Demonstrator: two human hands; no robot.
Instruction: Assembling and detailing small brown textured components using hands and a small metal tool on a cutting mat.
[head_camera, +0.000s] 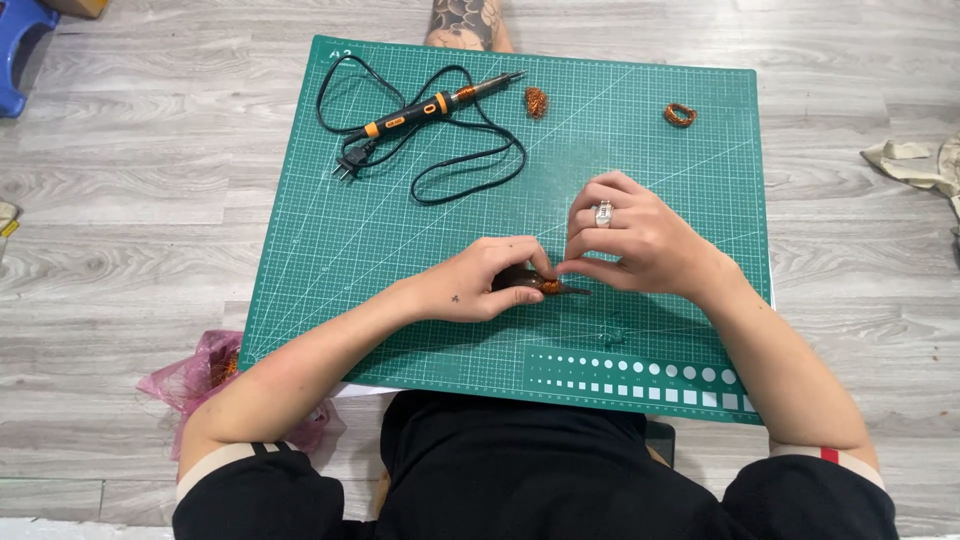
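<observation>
A green cutting mat is laid on a grey wooden floor, and both hands are brought together near its middle, toward the near edge. The left hand is curled, with thumb and fingers closed around a small dark tool, whose thin tip is seen pointing right. A small piece of copper wire is gripped at that tip. The right hand, with a ring on one finger, is set just beside the left; its fingers are bent, and the thumb and forefinger are pinched shut at the same copper piece, so that both hands meet at it. How much of the wire is hidden under the fingers cannot be told. On the far left part of the mat a black and orange soldering iron is laid with its black cord looped around it and the plug unconnected. A small copper coil is seen just right of the iron's tip, and a copper ring lies well apart, toward the far right corner. A pink plastic bag is seen on the floor near the left elbow.
</observation>
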